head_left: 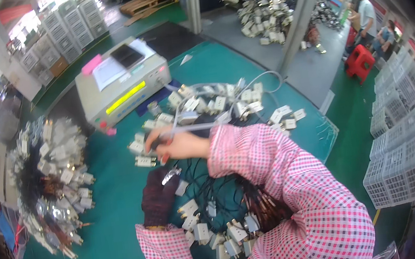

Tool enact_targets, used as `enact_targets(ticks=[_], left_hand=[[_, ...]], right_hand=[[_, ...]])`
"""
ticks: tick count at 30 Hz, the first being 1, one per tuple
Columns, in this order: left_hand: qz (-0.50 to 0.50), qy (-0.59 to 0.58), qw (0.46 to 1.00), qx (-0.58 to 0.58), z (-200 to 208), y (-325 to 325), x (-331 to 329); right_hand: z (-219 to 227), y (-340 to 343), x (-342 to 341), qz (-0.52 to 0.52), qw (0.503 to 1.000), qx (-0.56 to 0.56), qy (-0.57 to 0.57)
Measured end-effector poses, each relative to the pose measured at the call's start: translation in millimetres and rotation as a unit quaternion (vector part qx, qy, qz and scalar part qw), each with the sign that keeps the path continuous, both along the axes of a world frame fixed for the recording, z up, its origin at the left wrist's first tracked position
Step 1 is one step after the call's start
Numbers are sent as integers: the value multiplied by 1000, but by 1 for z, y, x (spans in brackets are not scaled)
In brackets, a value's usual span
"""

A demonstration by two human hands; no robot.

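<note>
My left hand (155,197), in a dark knit glove, is closed around a small piece with a shiny metal part (171,175), which looks like a plug end. Just beyond it is my bare right hand (181,145), its fingers curled and smeared by motion, so whether they hold anything is unclear. A white plug (145,161) lies close to its fingertips. Below my hands, several white plugs (203,232) are spread on the green mat, joined to black cords (208,181) and a brown-black cord bundle (263,205) partly under my right sleeve.
More white plugs (220,103) lie behind my hands, beside a grey tester (125,90) with a lit yellow display. A large plug heap (65,173) is on the left. Beyond a metal post (300,19) is another heap (268,13). White crates (397,158) stand on the right.
</note>
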State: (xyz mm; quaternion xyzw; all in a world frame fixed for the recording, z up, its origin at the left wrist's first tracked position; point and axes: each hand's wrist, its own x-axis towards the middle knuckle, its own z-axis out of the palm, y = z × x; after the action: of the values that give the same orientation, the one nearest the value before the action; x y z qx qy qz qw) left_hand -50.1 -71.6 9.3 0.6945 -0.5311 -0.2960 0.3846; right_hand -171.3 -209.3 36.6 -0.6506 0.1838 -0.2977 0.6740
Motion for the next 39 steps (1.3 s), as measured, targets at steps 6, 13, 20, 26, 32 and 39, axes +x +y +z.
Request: enact_targets(ticks=[6, 13, 20, 26, 32, 39], left_hand=[[-72, -30, 995, 59, 8, -12, 10], [-26, -129, 984, -117, 11, 47, 53], [53, -79, 969, -227, -9, 40, 42], [64, 162, 969, -175, -5, 55, 44], [146, 208, 938, -237, -31, 30, 38], [273, 506, 769, -278, -14, 8, 16]], right_hand=[[-8, 6, 15, -63, 895, -442, -14], [-11, -3, -4, 40, 806, -589, 48], [-5, 2, -5, -7, 792, -606, 77], [-7, 12, 1, 5, 794, -604, 69], [6, 9, 1, -46, 901, -415, 119], [65, -1, 26, 79, 957, -251, 125]])
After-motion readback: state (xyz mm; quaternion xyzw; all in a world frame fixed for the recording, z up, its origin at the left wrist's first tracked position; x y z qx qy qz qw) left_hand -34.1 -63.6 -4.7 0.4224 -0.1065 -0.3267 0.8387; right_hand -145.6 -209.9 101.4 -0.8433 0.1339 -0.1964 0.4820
